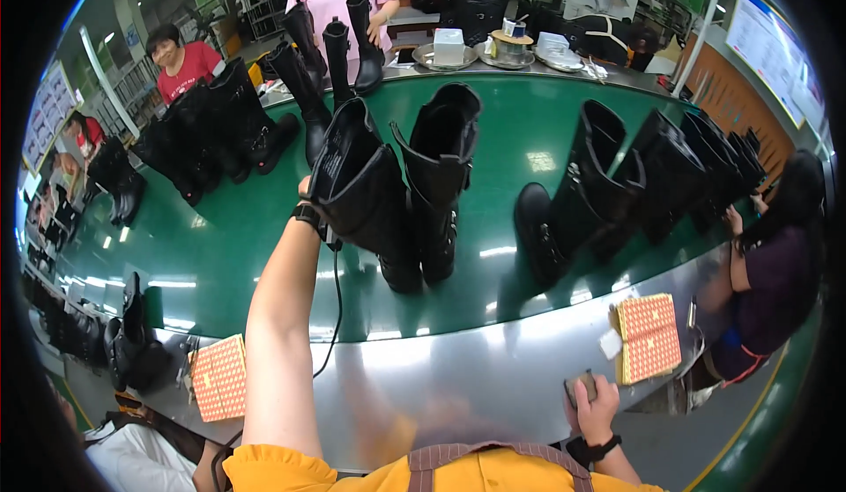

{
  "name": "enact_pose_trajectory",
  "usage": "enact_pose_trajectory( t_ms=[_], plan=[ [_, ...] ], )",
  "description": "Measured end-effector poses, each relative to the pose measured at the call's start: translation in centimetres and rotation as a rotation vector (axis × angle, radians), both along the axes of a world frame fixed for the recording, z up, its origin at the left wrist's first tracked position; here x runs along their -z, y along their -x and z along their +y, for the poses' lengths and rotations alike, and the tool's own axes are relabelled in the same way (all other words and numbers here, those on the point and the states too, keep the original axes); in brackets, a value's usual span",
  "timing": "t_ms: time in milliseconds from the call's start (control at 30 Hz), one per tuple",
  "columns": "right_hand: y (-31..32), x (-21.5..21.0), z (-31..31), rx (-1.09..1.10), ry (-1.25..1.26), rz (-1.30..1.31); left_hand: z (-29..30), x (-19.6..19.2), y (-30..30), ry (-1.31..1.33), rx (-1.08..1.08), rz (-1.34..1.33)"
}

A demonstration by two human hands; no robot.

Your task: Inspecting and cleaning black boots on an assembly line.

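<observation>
Two tall black boots stand side by side on the green surface before me: a left boot (366, 188) with its shaft leaning left, and a right boot (438, 170) with buckled straps. My left arm stretches out to the left boot. Only a sliver of my left hand (305, 187) shows at the shaft's outer side; its fingers are hidden behind the boot. Low at the right, my right hand (597, 406) is closed around a small grey-brown block (582, 390) at the metal table edge (529, 386).
More black boots stand on the green surface (493, 298), left (211, 126) and right (582, 192). Red-and-yellow patterned pads lie on the metal ledge, left (220, 377) and right (650, 338). A black cable (337, 307) hangs by my left wrist. Co-workers are opposite and on both sides.
</observation>
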State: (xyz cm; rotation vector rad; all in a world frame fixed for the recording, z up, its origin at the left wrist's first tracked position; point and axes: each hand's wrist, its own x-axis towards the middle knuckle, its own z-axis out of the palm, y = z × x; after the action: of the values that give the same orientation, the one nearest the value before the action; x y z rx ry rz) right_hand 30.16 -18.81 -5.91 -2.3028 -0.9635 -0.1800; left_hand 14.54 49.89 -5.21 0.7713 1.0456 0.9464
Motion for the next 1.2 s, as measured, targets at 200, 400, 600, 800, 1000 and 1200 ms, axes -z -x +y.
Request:
enact_pose_trajectory(
  t_ms=[200,400,600,800,1000,1200],
  plan=[
    [-0.3,-1.3,-0.3,-0.037,-0.193,0.251,-11.4,-3.6,1.2,0.01,-0.026,-0.148],
    [-1.9,-4.4,-0.3,-0.198,-0.186,0.063,-28.9,-8.7,6.8,-0.185,0.045,-0.165],
    [-0.4,-5.0,-1.9,-0.135,-0.131,-0.364,-46.6,-4.8,12.0,-0.263,0.365,0.282],
    [2.5,-2.1,-2.0,-0.486,-0.063,-0.036,-54.2,-1.1,16.4,-1.009,0.431,1.323],
    [2.5,-0.3,-0.4,-0.432,-0.006,-0.133,-54.9,0.6,15.7,-1.059,0.386,1.51],
    [2.8,-0.2,-0.5,-0.448,-0.019,-0.139,-55.1,0.9,15.8,-1.119,0.266,1.424]
  ],
)
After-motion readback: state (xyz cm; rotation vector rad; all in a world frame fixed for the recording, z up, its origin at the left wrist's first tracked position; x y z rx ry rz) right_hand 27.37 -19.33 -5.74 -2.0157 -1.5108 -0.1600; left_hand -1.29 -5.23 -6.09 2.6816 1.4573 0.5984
